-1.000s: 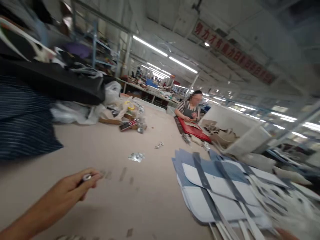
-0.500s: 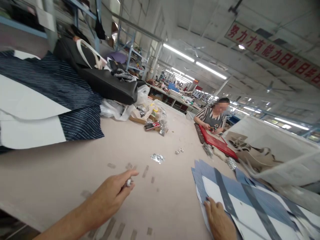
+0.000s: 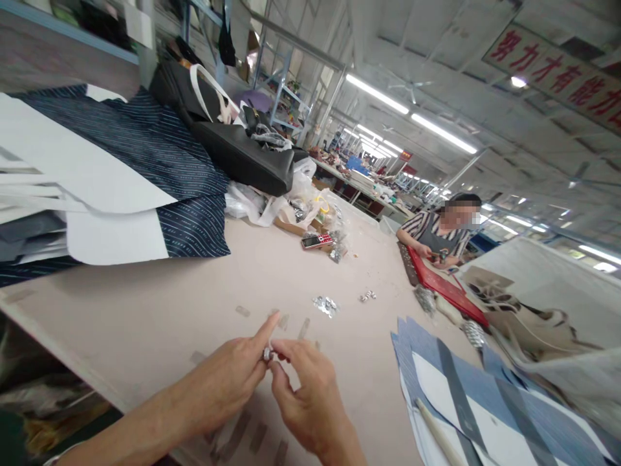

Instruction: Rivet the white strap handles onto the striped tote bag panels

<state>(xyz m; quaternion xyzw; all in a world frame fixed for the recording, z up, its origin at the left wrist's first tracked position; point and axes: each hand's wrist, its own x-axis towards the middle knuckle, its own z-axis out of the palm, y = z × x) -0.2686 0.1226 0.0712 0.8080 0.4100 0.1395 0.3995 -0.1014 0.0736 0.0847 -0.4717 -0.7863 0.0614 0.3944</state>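
Over the table [image 3: 194, 310], my left hand [image 3: 233, 369] holds a small silver metal piece [image 3: 267, 353] between thumb and fingers, its index finger stretched forward. My right hand [image 3: 310, 385] meets it there, thumb and fingertips pinched at the same piece. Its exact kind is too small to make out. A little beyond the hands lies a loose pile of flat silver metal pieces [image 3: 326, 306]. To its right is a small cluster of rounder metal pieces [image 3: 367, 296]. Blue striped fabric panels [image 3: 407, 343] with white and dark bands lie stacked to the right of my right hand.
Navy striped fabric [image 3: 198, 223] with white panels covers the left side. Behind it are a black bag [image 3: 242, 155], plastic bags and a red-and-black mobile phone [image 3: 317, 241]. A co-worker [image 3: 441, 233] sits across at the right, near a white bin [image 3: 572, 285] holding beige pieces.
My right hand has left the blue fabric panels and come left to the metal piece in my left hand. The view has turned left.
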